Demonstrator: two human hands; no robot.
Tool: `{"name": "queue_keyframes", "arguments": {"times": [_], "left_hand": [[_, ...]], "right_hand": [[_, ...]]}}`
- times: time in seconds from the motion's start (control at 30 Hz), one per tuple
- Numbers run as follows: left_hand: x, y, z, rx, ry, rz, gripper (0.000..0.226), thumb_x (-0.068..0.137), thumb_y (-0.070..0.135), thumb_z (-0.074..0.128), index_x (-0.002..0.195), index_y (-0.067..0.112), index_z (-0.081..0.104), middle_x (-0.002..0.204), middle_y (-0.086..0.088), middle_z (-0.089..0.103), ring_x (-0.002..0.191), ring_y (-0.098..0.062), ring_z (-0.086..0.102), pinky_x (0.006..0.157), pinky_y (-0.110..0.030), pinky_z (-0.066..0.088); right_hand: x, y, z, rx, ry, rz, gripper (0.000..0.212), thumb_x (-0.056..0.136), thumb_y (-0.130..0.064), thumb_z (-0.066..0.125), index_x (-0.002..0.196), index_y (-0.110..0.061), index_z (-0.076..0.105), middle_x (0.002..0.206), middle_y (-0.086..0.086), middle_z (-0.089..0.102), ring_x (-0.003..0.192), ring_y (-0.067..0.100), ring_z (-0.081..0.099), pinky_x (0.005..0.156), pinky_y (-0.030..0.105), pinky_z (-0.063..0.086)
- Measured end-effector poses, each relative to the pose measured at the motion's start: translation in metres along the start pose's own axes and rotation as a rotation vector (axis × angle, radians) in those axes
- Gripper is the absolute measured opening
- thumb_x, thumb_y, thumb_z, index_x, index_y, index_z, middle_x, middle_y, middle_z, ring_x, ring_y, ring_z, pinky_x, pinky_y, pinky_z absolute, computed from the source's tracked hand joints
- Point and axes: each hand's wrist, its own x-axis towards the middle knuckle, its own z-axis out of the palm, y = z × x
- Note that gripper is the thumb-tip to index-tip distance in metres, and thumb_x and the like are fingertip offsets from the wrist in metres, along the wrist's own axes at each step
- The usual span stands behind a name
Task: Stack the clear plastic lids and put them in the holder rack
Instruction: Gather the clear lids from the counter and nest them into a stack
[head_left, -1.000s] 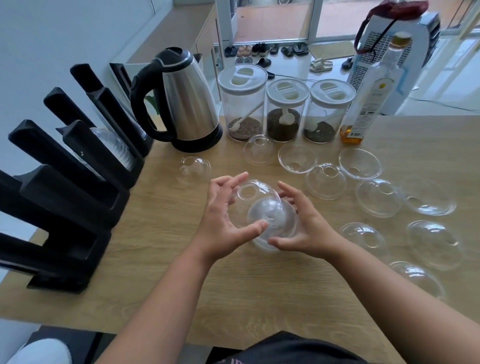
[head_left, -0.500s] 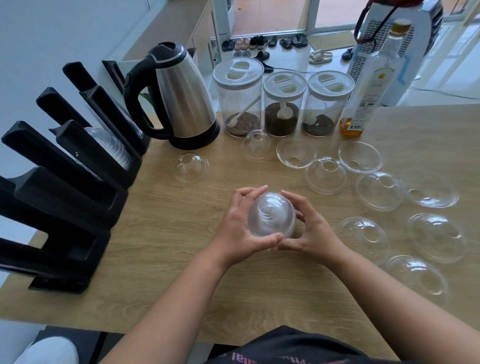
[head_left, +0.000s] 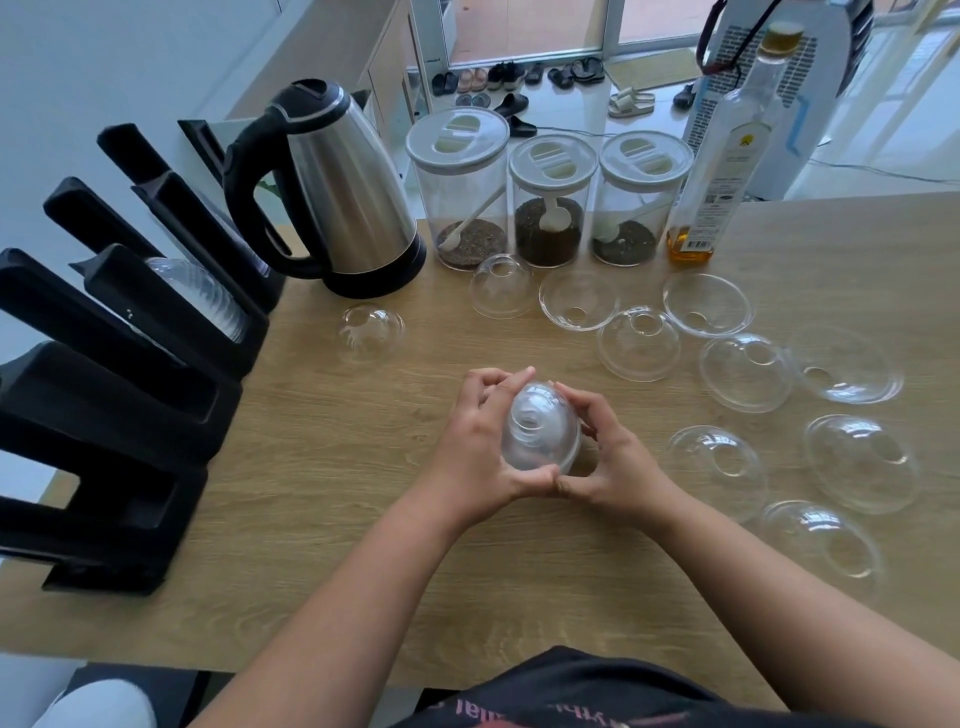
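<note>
Wooden counter (head_left: 322, 467). Left hand (head_left: 475, 457) and right hand (head_left: 610, 462) fingers curl around nested dome lids (head_left: 540, 434); count indistinct. Holder rack (head_left: 119, 374) cropped at left.

Bare counter (head_left: 322, 467) lies open between the black holder rack (head_left: 119, 415) on the left and the middle, crossed only by one loose dome lid (head_left: 370, 332). Behind, the kettle (head_left: 337, 192), three jars (head_left: 550, 202) and a bottle (head_left: 727, 156) wall off the far edge. To the right, scattered lids (head_left: 748, 374) crowd the surface.
</note>
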Motion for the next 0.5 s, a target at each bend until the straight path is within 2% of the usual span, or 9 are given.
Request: {"name": "queue_keyframes", "arguments": {"times": [0.17, 0.27, 0.33, 0.43, 0.5], "left_hand": [[0.003, -0.001, -0.009, -0.067, 0.000, -0.009, 0.104, 0.061, 0.040, 0.089, 0.150, 0.031, 0.035, 0.143, 0.014, 0.028, 0.133, -0.002, 0.032, 0.102, -0.002, 0.021], [0.004, 0.000, -0.017, -0.096, -0.014, 0.002, 0.114, 0.057, 0.047, 0.090, 0.153, 0.034, 0.029, 0.146, 0.015, 0.029, 0.138, 0.000, 0.030, 0.110, -0.014, 0.024], [0.003, 0.000, -0.023, -0.113, -0.030, 0.001, 0.118, 0.053, 0.055, 0.089, 0.152, 0.039, 0.027, 0.146, 0.017, 0.030, 0.138, 0.000, 0.031, 0.114, -0.023, 0.026], [0.001, -0.001, -0.031, -0.165, -0.044, -0.020, 0.120, 0.049, 0.061, 0.087, 0.151, 0.045, 0.025, 0.147, 0.019, 0.031, 0.138, 0.000, 0.031, 0.113, -0.027, 0.026], [0.000, -0.006, -0.038, -0.231, -0.017, -0.039, 0.112, 0.054, 0.068, 0.080, 0.149, 0.047, 0.026, 0.149, 0.018, 0.032, 0.137, 0.000, 0.032, 0.110, -0.025, 0.027]], "right_hand": [[0.002, -0.012, -0.006, 0.005, -0.024, -0.022, 0.118, 0.049, -0.044, 0.092, 0.147, -0.034, 0.027, 0.145, -0.013, 0.044, 0.134, -0.003, 0.041, 0.113, 0.026, 0.035], [0.004, -0.021, -0.017, -0.023, -0.053, -0.066, 0.125, 0.047, -0.056, 0.089, 0.150, -0.036, 0.021, 0.153, -0.010, 0.035, 0.141, 0.000, 0.031, 0.117, 0.029, 0.027], [0.009, -0.027, -0.030, -0.002, -0.039, -0.080, 0.118, 0.049, -0.066, 0.083, 0.148, -0.038, 0.026, 0.152, -0.012, 0.036, 0.141, 0.002, 0.032, 0.116, 0.031, 0.028], [0.022, -0.043, -0.048, 0.081, 0.016, -0.126, 0.098, 0.056, -0.079, 0.068, 0.140, -0.037, 0.040, 0.146, -0.006, 0.046, 0.135, 0.009, 0.042, 0.110, 0.028, 0.034], [0.038, -0.055, -0.058, 0.089, 0.092, -0.140, 0.077, 0.072, -0.076, 0.058, 0.132, -0.029, 0.048, 0.128, 0.007, 0.057, 0.117, 0.016, 0.055, 0.098, 0.026, 0.042]]}}
